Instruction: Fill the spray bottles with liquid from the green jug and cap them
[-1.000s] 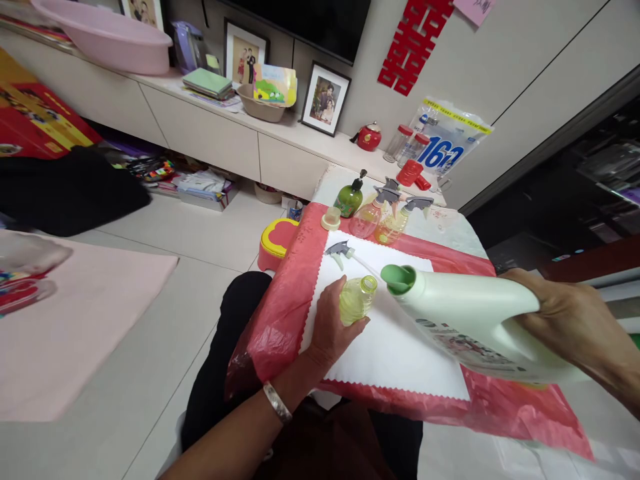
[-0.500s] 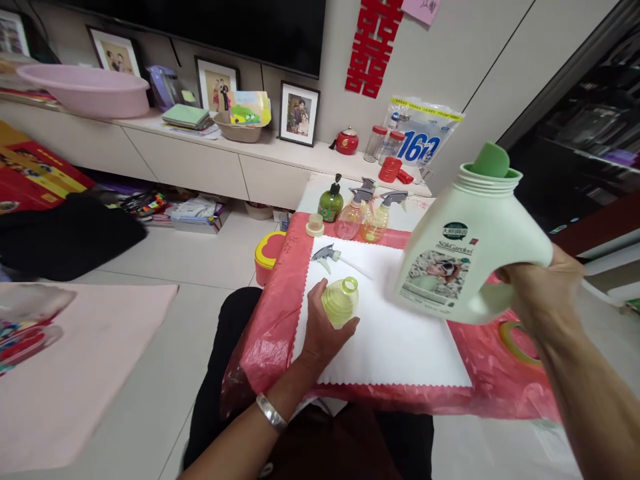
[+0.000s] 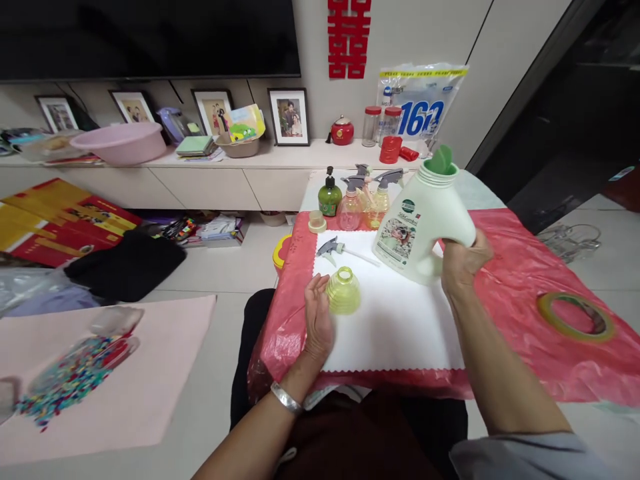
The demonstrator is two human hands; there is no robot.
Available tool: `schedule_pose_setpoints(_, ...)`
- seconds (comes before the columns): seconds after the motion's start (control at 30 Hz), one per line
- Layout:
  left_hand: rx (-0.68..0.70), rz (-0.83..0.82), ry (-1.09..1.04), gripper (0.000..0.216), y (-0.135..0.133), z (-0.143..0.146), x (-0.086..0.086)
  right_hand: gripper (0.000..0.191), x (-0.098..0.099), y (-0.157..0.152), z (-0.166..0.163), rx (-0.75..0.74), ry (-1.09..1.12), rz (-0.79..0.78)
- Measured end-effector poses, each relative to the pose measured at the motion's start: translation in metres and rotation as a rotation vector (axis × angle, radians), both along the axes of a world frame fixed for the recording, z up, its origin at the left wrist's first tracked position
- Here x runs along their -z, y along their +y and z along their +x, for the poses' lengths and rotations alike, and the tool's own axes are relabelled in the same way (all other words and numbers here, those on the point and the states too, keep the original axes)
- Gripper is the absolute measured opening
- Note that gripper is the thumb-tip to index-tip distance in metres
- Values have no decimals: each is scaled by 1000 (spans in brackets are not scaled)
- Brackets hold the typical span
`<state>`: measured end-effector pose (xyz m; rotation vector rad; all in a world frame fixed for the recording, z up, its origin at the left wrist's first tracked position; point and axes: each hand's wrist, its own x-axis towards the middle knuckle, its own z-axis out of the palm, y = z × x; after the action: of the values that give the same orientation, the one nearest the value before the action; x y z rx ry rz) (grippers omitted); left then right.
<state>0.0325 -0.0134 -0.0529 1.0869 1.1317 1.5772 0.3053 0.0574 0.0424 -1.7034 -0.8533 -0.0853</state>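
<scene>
My right hand (image 3: 465,261) is wrapped round the handle of a large pale-green detergent jug (image 3: 425,227). The jug tilts slightly, its cap off and a green spout showing in its neck. On the white cloth (image 3: 390,333) a small translucent yellow spray bottle body (image 3: 344,293) stands upright without its top. My left hand (image 3: 319,313) is beside that bottle, fingers stretched out and close to its left side; whether they touch it I cannot tell. Behind it lies a grey spray nozzle (image 3: 331,248) with its dip tube pointing right.
Behind the cloth are a green pump bottle (image 3: 330,197), a pink spray bottle (image 3: 350,212), a yellow spray bottle (image 3: 379,207) and a pale cap (image 3: 317,222). A tape roll (image 3: 575,316) lies on the red table cover (image 3: 510,267) at right. Small coloured pieces (image 3: 70,380) cover a pink sheet at left.
The jug has come down and left toward the table, standing more upright. The yellow bottle has gone from tilted in my left hand to upright on the cloth, and that hand has loosened.
</scene>
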Motion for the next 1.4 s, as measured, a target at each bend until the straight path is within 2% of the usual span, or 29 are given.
schedule_pose_setpoints(0.2,-49,-58,-84,42,6,-3,3,25,9,0,4,-62,15,13)
schedule_pose_setpoints(0.3,-93,-140,-228,37,11,-6,-3,23,12,2,9,-60,9,47)
schedule_pose_setpoints(0.37,-79,-222,-310,36,15,-10,-8,23,14,3,10,-45,7,80)
schedule_pose_setpoints(0.43,-23,-294,-303,38,19,-16,-14,21,15,4,10,-39,9,103)
schedule_pose_setpoints(0.63,71,-325,-44,38,43,-34,-38,17,20,5,11,-36,13,112)
schedule_pose_setpoints(0.8,66,-278,395,29,94,-33,-56,22,18,4,8,-25,8,111)
schedule_pose_setpoints(0.97,42,-260,817,28,134,-17,-60,23,14,2,5,-15,-3,102)
schedule_pose_setpoints(1.17,10,-329,1124,33,146,-1,-58,26,13,3,4,7,2,78)
schedule_pose_setpoints(1.4,-46,-230,1167,25,142,-6,-62,26,14,3,4,2,20,69)
